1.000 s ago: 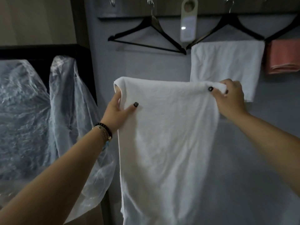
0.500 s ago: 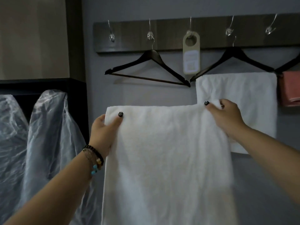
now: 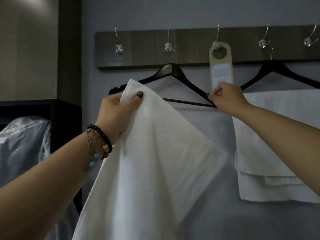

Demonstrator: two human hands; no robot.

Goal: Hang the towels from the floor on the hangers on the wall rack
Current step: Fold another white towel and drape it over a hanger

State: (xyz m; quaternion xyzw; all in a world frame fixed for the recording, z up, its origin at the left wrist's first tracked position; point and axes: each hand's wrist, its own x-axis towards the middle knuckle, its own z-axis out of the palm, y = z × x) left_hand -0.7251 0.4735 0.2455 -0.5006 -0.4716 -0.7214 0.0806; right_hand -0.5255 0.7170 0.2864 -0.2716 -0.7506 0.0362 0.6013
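A white towel (image 3: 149,167) hangs from my left hand (image 3: 117,111), which pinches its top corner just in front of the left end of a black hanger (image 3: 174,73). That hanger hangs bare from the second hook of the wooden wall rack (image 3: 143,47). My right hand (image 3: 225,99) grips the hanger's right end where the arm meets the lower bar. To the right, a second black hanger (image 3: 277,68) carries a folded white towel (image 3: 270,153).
A beige door tag (image 3: 220,66) hangs from the third hook, just above my right hand. Plastic-covered items (image 3: 22,153) stand at the lower left under a dark shelf. The rack's first hook (image 3: 119,47) and far right hook (image 3: 310,40) are bare.
My right hand let go of the towel and took hold of the empty hanger's right end. My left hand lifted its towel corner up to the hanger's left end; the towel now hangs slanted.
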